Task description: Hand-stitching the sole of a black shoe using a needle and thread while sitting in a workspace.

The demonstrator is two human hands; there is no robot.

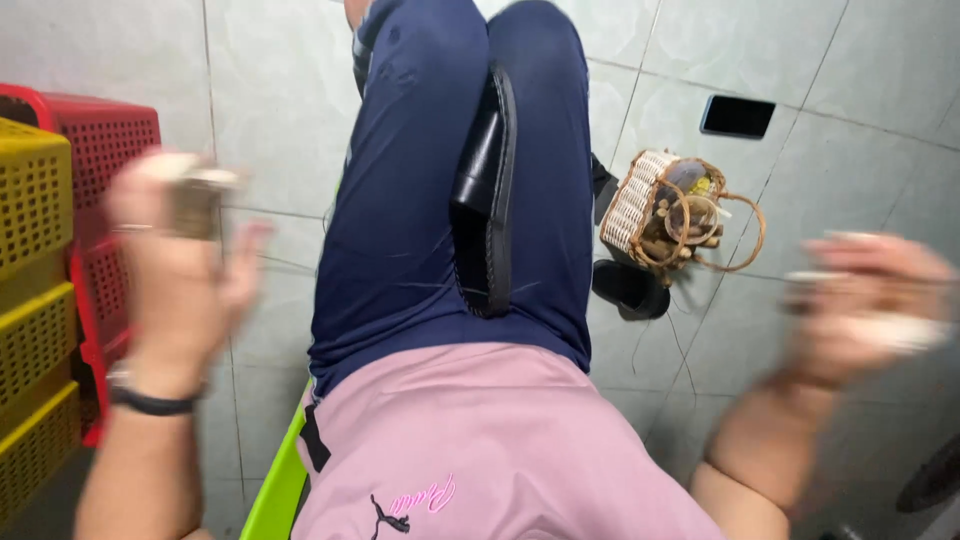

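My left hand (pixel 175 265) is raised at the left, blurred by motion, with its fingers closed around a small tan and pale object (pixel 195 190); a dark band sits on that wrist. At the right, my right hand (pixel 870 300) is also blurred, fingers pointing left, with a pale patch near the knuckles; whether it holds anything is unclear. Between the hands are my legs in navy trousers (pixel 400 220), and a black slipper (pixel 488 190) lies along them. A pink shirt fills the bottom of the view.
A small woven basket (pixel 640 205) with cane loops and sticks stands on the tiled floor beyond my knee, a second black slipper (pixel 630 288) beside it. A dark phone (pixel 737 116) lies further back. Red and yellow plastic crates (pixel 40 300) stack at the left. A green seat edge (pixel 275 490) shows below.
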